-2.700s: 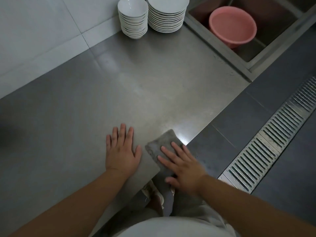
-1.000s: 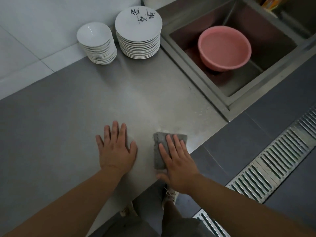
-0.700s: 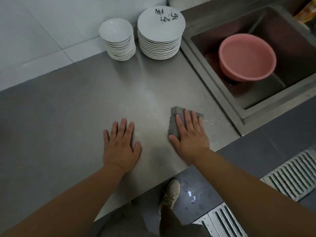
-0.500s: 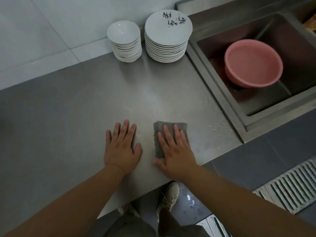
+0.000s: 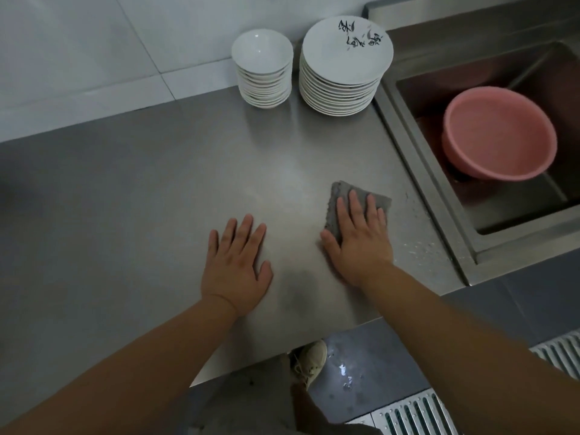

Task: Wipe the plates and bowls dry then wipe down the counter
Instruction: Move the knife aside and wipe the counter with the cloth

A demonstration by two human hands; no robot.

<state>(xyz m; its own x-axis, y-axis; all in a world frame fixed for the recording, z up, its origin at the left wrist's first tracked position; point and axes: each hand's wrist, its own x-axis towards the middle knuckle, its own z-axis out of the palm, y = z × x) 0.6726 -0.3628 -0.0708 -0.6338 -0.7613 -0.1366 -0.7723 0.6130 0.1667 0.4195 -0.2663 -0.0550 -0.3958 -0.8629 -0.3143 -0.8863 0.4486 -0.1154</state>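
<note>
Nearest, a shoe (image 5: 310, 361) and a shiny wet patch (image 5: 345, 372) are seen on the floor just below the counter's front edge. A slip could be caused if more water is pushed off that edge.

On the counter (image 5: 125, 199) the left hand (image 5: 235, 265) is laid flat, fingers straight, nothing held. It is judged to be a brace and could skid if the steel under it is wet.

Just to its right, the right hand (image 5: 361, 243) is pressed flat on the grey cloth (image 5: 343, 191), fingers extended, not curled round it. The cloth is only pinned by pressure, so it could bunch or slip out on a fast stroke.

Droplets (image 5: 417, 246) are seen between the cloth and the sink rim (image 5: 423, 171). They could be missed, or smeared if the cloth is soaked. A pink basin (image 5: 496, 133) sits in the sink.

Farthest, the bowl stack (image 5: 262, 70) and plate stack (image 5: 343, 67) are set by the wall, just beside each other. They could be knocked by a wide sweep, and the strip beneath them would be left unwiped unless they are moved.
</note>
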